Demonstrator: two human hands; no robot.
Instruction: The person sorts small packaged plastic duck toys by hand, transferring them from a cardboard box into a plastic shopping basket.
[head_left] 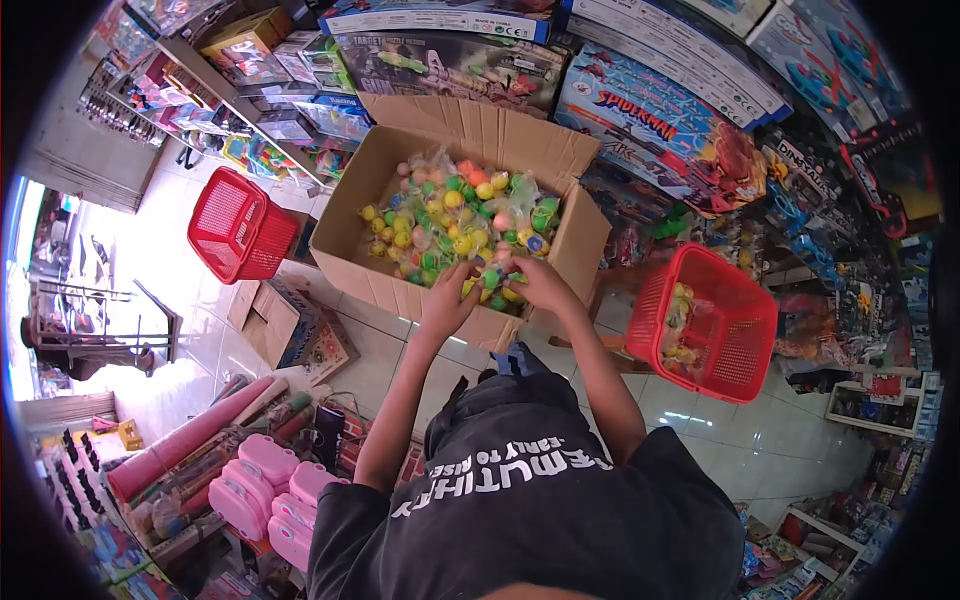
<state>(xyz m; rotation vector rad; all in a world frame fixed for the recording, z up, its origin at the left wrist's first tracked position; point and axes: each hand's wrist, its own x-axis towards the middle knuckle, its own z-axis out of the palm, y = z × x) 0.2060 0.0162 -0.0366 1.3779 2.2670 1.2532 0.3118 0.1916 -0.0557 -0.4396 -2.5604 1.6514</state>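
A large open cardboard box [370, 300] stands in front of me with many small colourful balls [455, 215] in clear plastic bags inside it. At its near edge my left hand [450, 297] and my right hand [540, 284] come together over the contents. Both hands have their fingers closed on a small clear bag of balls [490, 278], with green and blue showing between them. The fingers partly hide this bag. More yellow and green balls lie just below and around the fingertips.
A red plastic basket [755, 340] at right holds some bagged balls. Another red basket [225, 215] stands left of the box. A smaller carton [270, 325] is on the tiled floor. Boxed toys [660, 130] line the back, and pink cases [265, 485] sit at lower left.
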